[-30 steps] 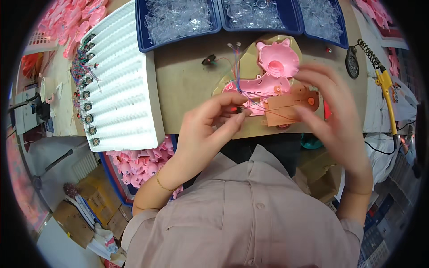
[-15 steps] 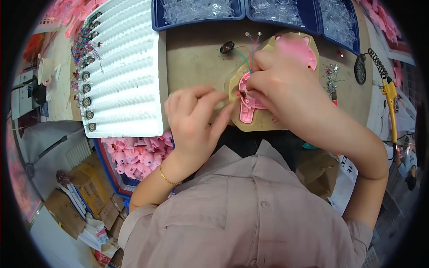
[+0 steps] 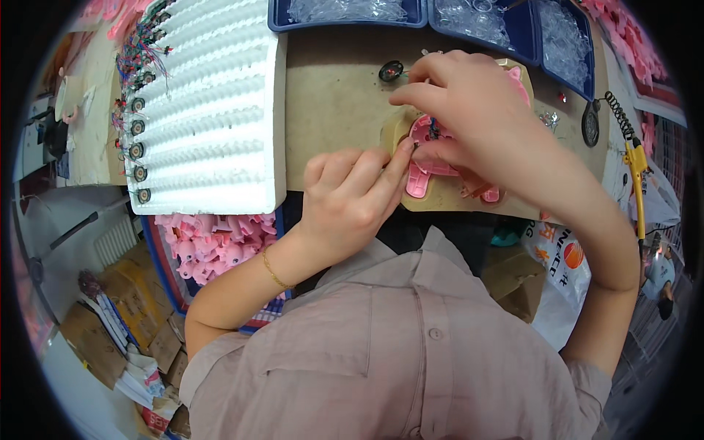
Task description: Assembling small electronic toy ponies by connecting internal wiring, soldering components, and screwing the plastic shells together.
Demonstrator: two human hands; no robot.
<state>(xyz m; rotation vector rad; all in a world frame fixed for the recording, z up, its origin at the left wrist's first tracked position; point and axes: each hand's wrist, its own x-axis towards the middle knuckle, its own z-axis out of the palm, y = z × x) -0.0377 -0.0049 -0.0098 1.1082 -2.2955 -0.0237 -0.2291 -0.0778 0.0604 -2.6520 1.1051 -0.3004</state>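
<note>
A pink plastic shell half (image 3: 418,182) lies in a tan fixture (image 3: 440,203) on the bench, with wires and small dark parts inside it. My left hand (image 3: 352,187) has its fingers curled and its index fingertip pressed on the shell's left edge; whatever lies under that tip is hidden. Over the shell arches my right hand (image 3: 477,103), fingers apart, thumb tip low at the shell's edge beside my left fingertip. A round black speaker (image 3: 391,71) rests just beyond the right fingers. Another pink piece (image 3: 519,82) shows partly behind the right hand.
A white foam tray (image 3: 209,125) stands at left, with several small speakers and wires along its left side. Blue bins (image 3: 352,26) of clear plastic parts line the back. A blue-edged crate holds pink parts (image 3: 209,246). A yellow tool (image 3: 636,176) hangs at right.
My left hand has moved right to touch the shell. The right fingers have lifted and spread, away from the small dark part and wires. The view has shifted slightly.
</note>
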